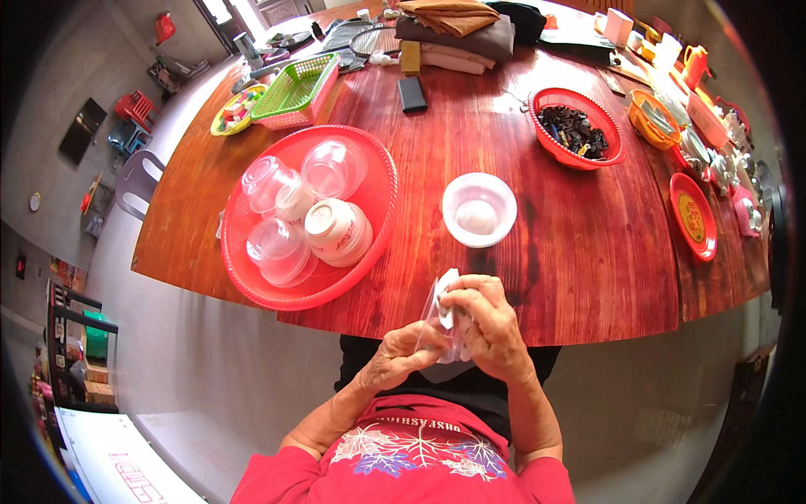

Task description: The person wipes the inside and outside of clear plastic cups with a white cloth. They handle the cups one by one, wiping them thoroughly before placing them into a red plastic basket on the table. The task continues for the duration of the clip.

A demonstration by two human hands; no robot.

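The white bowl (454,207) stands upright on the red-brown table (579,260), with a white rounded shape inside it. On the near side of the bowl, slightly to its left and just past the table's edge, the clear plastic (427,322) is in the person's two hands, with a white piece (446,296) against it.

The left hand (406,353) is partly closed, its fingers bent and thumb alongside, and has hold of the lower part of the clear plastic. The right hand (487,326), nearer the bowl, is curled further in: its bent fingers pinch the white piece, back of the hand upward. Some fingertips are hidden, so exactly where they press cannot be told. The hands are close together, near the bowl but apart from it.

To the left of the bowl sits a wide red tray (334,296) with clear tubs (280,245) and upturned white cups (337,228) in it. Beyond the bowl to the right is a red basket (601,119) of black pieces (573,133); farther right of the bowl lies a red dish (708,238). Beyond the bowl, a little left, lies a black box (412,95).
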